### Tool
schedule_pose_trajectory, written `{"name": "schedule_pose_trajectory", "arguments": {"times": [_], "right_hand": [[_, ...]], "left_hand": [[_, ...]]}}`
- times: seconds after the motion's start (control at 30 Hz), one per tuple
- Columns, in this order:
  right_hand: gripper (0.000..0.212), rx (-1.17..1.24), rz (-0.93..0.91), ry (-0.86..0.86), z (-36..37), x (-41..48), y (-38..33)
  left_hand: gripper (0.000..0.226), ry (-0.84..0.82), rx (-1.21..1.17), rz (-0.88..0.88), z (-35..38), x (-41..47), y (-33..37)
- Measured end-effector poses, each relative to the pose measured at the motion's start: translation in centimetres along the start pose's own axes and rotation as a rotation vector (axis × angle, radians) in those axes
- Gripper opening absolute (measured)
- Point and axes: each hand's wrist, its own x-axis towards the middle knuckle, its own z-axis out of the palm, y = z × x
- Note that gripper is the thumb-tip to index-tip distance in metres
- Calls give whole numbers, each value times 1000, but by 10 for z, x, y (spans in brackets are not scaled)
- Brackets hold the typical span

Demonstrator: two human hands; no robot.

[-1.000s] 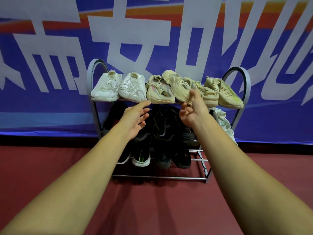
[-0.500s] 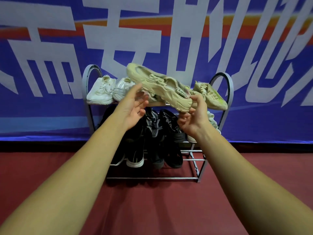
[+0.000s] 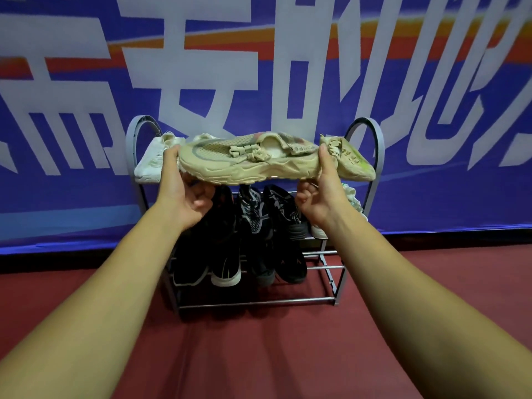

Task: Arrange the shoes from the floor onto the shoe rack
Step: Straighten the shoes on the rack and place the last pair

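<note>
Shoe (image 3: 247,159) held crosswise screens rack (image 3: 380,152) top; black sneakers (image 3: 288,254) below.

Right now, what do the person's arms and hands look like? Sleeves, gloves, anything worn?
Both bare. The left forearm and right forearm show no sleeve up to the frame edge. The left hand and right hand have no gloves, and no watch, ring or wristband is visible on the sides facing the camera.

I have a single view, worn on the head: a wide-angle lens facing forward and slightly down, close to the shoe rack (image 3: 259,301), which sits centred. The banner (image 3: 57,197) fills the frame behind it; the floor (image 3: 259,358) lies before it.
</note>
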Motion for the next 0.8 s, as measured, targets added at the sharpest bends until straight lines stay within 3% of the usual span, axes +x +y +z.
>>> {"name": "schedule_pose_trajectory", "arguments": {"times": [0.07, 0.17, 0.27, 0.4, 0.53, 0.7, 0.8], "right_hand": [[49, 56, -39, -43, 1, 0, -1], [25, 79, -50, -77, 5, -1, -4], [18, -44, -30, -81, 12, -4, 0], [21, -200, 49, -142, 20, -9, 11], [25, -317, 37, -111, 24, -8, 19], [24, -528, 34, -134, 23, -11, 21], [20, -480, 19, -136, 24, -13, 15]], "left_hand": [[31, -55, 4, -15, -3, -1, -1], [29, -180, -37, -37, -3, -6, -2], [29, -266, -32, -42, 2, -9, -8], [14, -282, -41, -40, 13, -8, -24], [30, -302, -90, -57, 26, -7, -35], [10, -282, -100, -12, 43, -4, -41], [4, -252, 2, 14, 50, -1, -43]]}}
